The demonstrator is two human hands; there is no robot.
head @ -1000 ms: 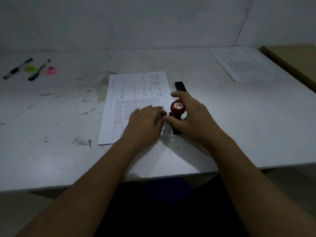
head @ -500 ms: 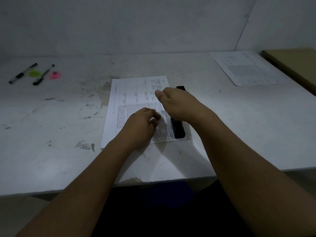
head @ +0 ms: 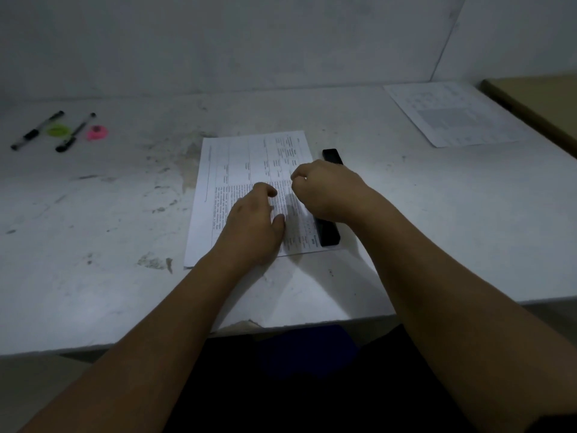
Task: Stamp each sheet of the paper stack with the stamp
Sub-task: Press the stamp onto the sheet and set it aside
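Observation:
The paper stack [head: 249,157], printed with tables and text, lies in the middle of the white table [head: 437,214]. My left hand [head: 253,226] rests palm down on its lower half with the fingers loosely spread. My right hand [head: 327,189] is curled into a fist over the stack's right side, knuckles up. The red-knobbed stamp seen in it earlier is now hidden under the hand. A long black ink pad [head: 331,234] lies along the stack's right edge, partly covered by my right wrist.
A single printed sheet [head: 452,114] lies at the back right, beside a brown board [head: 537,98]. Two pens [head: 37,129] [head: 75,132] and green [head: 57,130] and pink [head: 97,132] round items sit at the back left. The table's front edge runs below my forearms.
My right hand carried the stamp from the ink pad leftward onto the sheet and turned knuckles up, hiding the stamp. My left hand stayed on the paper.

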